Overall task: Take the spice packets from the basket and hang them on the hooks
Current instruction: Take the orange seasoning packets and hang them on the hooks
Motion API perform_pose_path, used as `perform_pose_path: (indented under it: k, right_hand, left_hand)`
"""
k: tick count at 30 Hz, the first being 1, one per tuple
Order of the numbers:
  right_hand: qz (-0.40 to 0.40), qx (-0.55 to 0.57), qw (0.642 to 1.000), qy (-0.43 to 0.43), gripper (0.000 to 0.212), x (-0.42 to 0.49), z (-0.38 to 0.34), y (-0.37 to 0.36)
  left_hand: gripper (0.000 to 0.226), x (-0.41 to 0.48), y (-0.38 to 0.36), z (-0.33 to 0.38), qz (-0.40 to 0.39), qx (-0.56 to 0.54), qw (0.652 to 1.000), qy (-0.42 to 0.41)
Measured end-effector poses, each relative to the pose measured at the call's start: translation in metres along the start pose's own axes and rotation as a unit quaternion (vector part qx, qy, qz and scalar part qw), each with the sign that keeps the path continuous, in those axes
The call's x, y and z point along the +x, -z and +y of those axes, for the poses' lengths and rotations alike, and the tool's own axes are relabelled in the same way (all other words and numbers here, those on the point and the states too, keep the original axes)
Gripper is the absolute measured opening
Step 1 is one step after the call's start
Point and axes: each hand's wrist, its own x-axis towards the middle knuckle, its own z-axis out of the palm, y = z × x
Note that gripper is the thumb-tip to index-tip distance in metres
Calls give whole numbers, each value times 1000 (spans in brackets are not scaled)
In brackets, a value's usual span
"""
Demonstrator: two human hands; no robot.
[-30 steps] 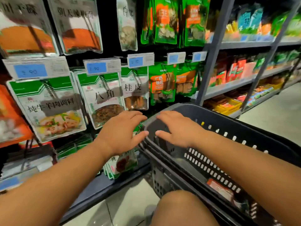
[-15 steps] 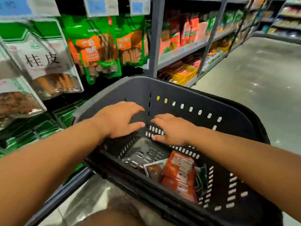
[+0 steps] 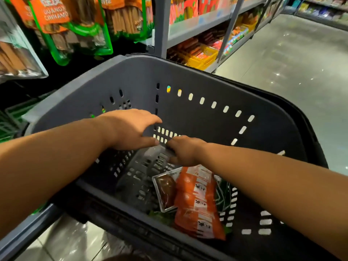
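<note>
**Reach into basket: no packet in hand yet**

- Left grip [image 3: 131, 129]: released, fingers spread and nearly straight, hovering over the far inner corner of the basket [image 3: 197, 78]. Holds nothing.
- Right grip [image 3: 185, 151]: lower, just beside the left, knuckles up and fingers folded down and away from the camera. Cannot tell whether it is clenched or loose. No packet shows in it.
- Task items lie on the basket floor at the near side, under the right forearm. An orange packet [image 3: 197, 202] is on top, a clear packet [image 3: 165, 193] with dark contents touches its left edge, and a green packet [image 3: 223, 193] is partly buried beneath.
- Both grips sit beyond the pile, not on it.
- Hung cinnamon packs [image 3: 62, 25] show on the display, upper left. The hooks themselves are out of frame.

Judgement on the step:
- Draw the right grip back toward the body and take the orange packet first, since it overlaps the others.
- Pinch it by the top edge, where the hang hole should be, so it arrives at the hook ready to thread.
- Lift one packet at a time; the film looks slick, and a stack would likely slide apart.
- The left grip could steady the basket rim during the lift.
</note>
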Motion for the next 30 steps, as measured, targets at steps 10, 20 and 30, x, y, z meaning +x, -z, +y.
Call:
perform_pose_path:
  k: [10, 20, 30]
  right_hand:
    - [-144, 9, 988, -51, 62, -25, -5, -79]
    - [-164, 1, 982, -90, 57, -56, 10, -90]
    - [-171, -13, 982, -76, 38, -72, 6, -87]
  left_hand:
    - [68, -16, -19, 12, -44, -6, 999, -7]
    - [63, -22, -26, 22, -45, -63, 997, -10]
    - [60, -32, -29, 35, -51, -99, 994, -4]
